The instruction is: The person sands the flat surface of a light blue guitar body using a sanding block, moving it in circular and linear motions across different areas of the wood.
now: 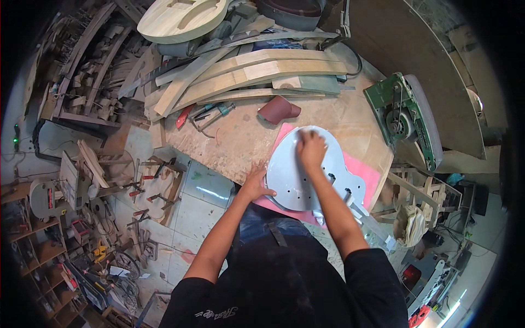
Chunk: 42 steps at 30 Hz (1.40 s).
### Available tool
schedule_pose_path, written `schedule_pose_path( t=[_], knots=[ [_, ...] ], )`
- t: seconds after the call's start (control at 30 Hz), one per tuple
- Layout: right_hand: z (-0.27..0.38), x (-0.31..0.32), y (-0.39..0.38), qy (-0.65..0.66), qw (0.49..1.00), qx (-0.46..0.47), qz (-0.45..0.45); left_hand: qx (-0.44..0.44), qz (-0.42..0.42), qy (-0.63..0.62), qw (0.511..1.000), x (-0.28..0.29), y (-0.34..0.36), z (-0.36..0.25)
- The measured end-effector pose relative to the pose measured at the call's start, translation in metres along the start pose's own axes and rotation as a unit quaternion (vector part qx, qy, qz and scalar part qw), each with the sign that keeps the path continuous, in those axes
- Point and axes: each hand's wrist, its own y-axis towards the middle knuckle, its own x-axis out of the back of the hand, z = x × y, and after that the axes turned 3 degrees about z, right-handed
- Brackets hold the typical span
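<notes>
A pale blue-white, glossy guitar body [287, 164] lies flat on a pink sheet [365, 174] at the bench's near edge. Several small dark holes and cut-outs show in its face. My left hand [255, 181] rests against the body's left rim, fingers spread and thumb reaching onto the face. On the upper part of the body, my right hand [311, 150] presses down with its fingers curled, slightly smeared by motion. Whatever it may hold is hidden beneath the fingers.
Beyond the body, a reddish-brown sanding belt [278, 110] and clamps [210, 115] lie on the wooden bench [229, 150]. Long wood strips [257, 71] and an unfinished guitar body [180, 24] are stacked behind. A green belt machine [399, 117] stands at right.
</notes>
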Motion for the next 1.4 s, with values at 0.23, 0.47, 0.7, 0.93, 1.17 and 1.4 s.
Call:
schedule_pose_path(
  t=[0.23,0.47,0.7,0.93,1.17,1.4],
  knots=[
    [-0.005,0.001,-0.034,0.010,0.992,0.113,0.063,0.001,0.004,-0.002,1.000,0.001,0.002,-0.004],
    [0.019,-0.021,-0.081,0.006,0.995,0.097,0.015,-0.002,0.014,-0.002,1.000,0.005,0.004,0.008],
    [-0.013,0.001,-0.034,0.023,0.998,0.060,0.018,-0.023,0.031,-0.002,0.999,0.002,0.003,0.011],
    [0.025,-0.014,-0.102,0.065,0.981,0.162,0.083,-0.017,0.025,0.003,1.000,0.003,0.001,0.014],
    [-0.015,0.005,-0.006,0.000,1.000,0.002,0.009,-0.026,0.020,-0.002,0.999,0.005,0.002,0.005],
    [0.008,-0.002,-0.052,0.036,0.982,0.171,0.066,-0.019,0.019,0.000,1.000,0.005,0.001,0.010]
  ],
)
